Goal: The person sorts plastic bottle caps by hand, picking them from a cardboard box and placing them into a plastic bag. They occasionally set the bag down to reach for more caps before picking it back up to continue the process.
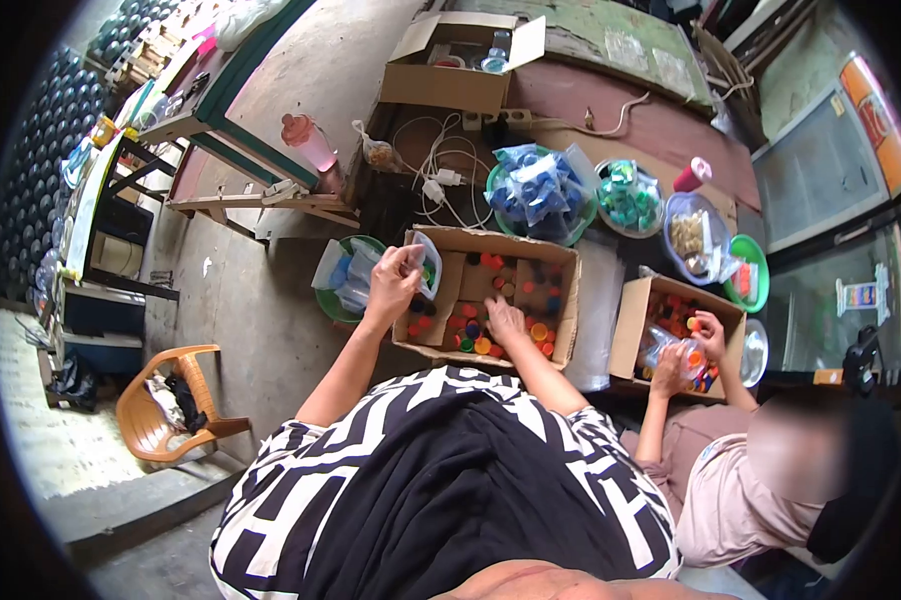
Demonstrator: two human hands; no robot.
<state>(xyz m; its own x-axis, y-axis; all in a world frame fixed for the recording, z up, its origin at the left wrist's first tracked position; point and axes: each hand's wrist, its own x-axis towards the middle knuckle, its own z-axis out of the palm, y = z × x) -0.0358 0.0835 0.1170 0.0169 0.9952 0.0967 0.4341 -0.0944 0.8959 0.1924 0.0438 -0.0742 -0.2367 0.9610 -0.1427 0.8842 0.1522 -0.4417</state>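
My left hand (396, 282) is raised at the left edge of a cardboard box (568, 312), its fingers closed on the rim of a clear plastic bag (431, 262). Some green and blue pieces show through the bag. Inside the box lie loose bottle caps (483, 345) in red, orange, yellow, green and dark colours. My right hand (508, 320) reaches down among these caps with its fingers drawn together; whatever is between the fingertips is too small to make out.
Left of the box stands a green basin (333, 302) with bagged pieces. Behind it are a basin of blue bagged caps (541, 190) and a bowl of green ones (631, 195). At right, a co-worker's hands (676, 365) hold a bag over another cardboard box (631, 325). White cables (436, 175) lie behind.
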